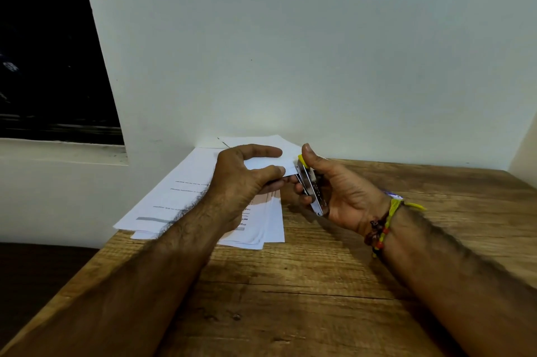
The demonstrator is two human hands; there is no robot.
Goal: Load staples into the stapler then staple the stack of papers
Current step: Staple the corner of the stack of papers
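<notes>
Gripping the stapler [310, 185] in my right hand [343, 196], I aimed its nose leftward at the papers [261, 163] my left hand [244, 179] pinched.

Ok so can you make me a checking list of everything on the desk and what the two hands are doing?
Surface: wooden table, set against a pale wall.
Job's things: stapler, metal with a yellow tip, at the corner of the lifted papers; whether it has bitten yet cannot be told.
Clutter: more printed sheets spread loosely on the table, partly overhanging its left edge.
Grippers: left hand pinches the lifted papers; right hand grips the stapler, thumb on its yellow end.
Cables: nothing seen.
Surroundings: dark window at left; thread bracelets on the right wrist.
</notes>
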